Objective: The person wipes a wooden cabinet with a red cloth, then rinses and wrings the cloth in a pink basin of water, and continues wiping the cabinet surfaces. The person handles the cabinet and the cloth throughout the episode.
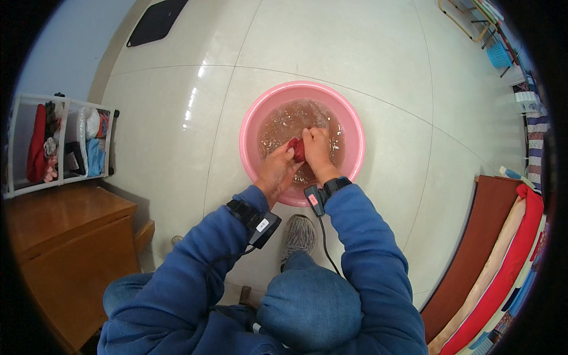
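Observation:
A pink plastic basin (303, 86) stands on the tiled floor in front of me, holding murky brownish water (288, 117) with some bubbles. Over the water, both my hands grip one small wet red cloth (298, 150), bunched up between them. My left hand (278, 169) has its fingers and thumb around the cloth's left side. My right hand (317, 148) is closed on its right side, knuckles up. Much of the cloth is hidden by my fingers.
At left are a white-framed rack (64, 142) with clothes and a brown wooden cabinet (80, 235). A bed edge (466, 230) with red bedding (501, 275) runs along the right. A black flat object (157, 22) and a blue basket (498, 55) lie farther off.

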Motion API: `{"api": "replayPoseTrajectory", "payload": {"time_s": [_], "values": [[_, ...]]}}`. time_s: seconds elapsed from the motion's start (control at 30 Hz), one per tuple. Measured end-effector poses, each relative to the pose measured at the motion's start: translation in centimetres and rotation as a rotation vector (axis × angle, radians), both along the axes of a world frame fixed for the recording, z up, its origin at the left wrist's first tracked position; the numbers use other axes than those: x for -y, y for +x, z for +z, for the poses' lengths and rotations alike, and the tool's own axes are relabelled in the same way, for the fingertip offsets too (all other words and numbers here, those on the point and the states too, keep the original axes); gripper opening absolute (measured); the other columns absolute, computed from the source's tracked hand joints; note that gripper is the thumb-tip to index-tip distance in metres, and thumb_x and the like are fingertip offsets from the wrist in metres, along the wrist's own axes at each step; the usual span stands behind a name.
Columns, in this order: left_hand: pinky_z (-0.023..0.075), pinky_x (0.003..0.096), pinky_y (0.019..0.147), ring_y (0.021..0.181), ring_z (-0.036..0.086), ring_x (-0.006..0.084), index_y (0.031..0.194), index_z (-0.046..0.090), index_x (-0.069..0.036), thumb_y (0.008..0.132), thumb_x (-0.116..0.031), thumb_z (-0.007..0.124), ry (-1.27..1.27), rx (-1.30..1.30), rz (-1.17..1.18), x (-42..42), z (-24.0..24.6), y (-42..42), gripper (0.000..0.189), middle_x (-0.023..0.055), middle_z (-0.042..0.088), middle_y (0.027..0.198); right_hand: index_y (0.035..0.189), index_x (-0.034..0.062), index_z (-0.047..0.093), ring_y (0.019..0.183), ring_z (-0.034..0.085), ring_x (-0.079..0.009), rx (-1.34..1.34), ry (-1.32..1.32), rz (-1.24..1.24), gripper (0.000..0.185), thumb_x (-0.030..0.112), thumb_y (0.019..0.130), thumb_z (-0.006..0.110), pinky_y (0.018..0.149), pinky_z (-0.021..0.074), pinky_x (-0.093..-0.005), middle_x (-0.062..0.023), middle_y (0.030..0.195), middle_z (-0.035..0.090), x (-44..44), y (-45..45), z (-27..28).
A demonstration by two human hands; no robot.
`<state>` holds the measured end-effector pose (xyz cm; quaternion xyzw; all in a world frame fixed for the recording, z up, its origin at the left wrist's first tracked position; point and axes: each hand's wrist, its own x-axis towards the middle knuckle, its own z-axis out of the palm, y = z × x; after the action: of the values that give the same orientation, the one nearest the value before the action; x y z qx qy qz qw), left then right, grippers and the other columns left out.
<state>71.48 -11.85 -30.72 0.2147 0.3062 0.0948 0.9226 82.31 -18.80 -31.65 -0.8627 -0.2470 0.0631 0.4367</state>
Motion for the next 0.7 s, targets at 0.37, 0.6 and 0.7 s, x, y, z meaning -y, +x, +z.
{"api": "replayPoseTrajectory", "payload": {"time_s": [0.37, 0.6, 0.7], "values": [[0.0466, 0.0412, 0.103, 0.118, 0.058, 0.024, 0.132, 0.056, -0.005, 0.106, -0.02, 0.043, 0.117, -0.044, -0.084, -1.7, -0.7, -1.3, 0.033, 0.0116, 0.06, 0.13, 0.096, 0.0036, 0.063, 0.102, 0.055, -0.0417, 0.136, -0.245, 0.054, 0.019, 0.022, 0.095, 0.057, 0.09, 0.0467, -0.0498, -0.0228, 0.105, 0.056, 0.8, 1.1, 1.8], [0.0428, 0.0506, 0.105, 0.122, 0.056, 0.0272, 0.142, 0.047, -0.009, 0.106, -0.033, 0.046, 0.191, -0.532, -0.124, -1.5, 1.8, -0.4, 0.043, 0.0094, 0.058, 0.133, 0.126, 0.0081, 0.06, 0.119, 0.049, -0.0508, -0.051, -0.512, -0.075, 0.039, 0.026, 0.091, 0.063, 0.105, 0.0419, -0.0498, -0.0291, 0.137, 0.045, 2.1, 0.5, -0.1], [0.0457, 0.0492, 0.103, 0.12, 0.057, 0.0271, 0.14, 0.048, -0.009, 0.106, -0.039, 0.045, -0.023, -0.528, -0.137, -1.8, 1.0, 0.0, 0.047, 0.0113, 0.059, 0.132, 0.109, 0.0046, 0.068, 0.107, 0.056, -0.0437, -0.258, -0.306, 0.036, 0.031, 0.026, 0.087, 0.068, 0.095, 0.0463, -0.0487, -0.0245, 0.117, 0.057, 1.5, -0.8, 0.9]]}}
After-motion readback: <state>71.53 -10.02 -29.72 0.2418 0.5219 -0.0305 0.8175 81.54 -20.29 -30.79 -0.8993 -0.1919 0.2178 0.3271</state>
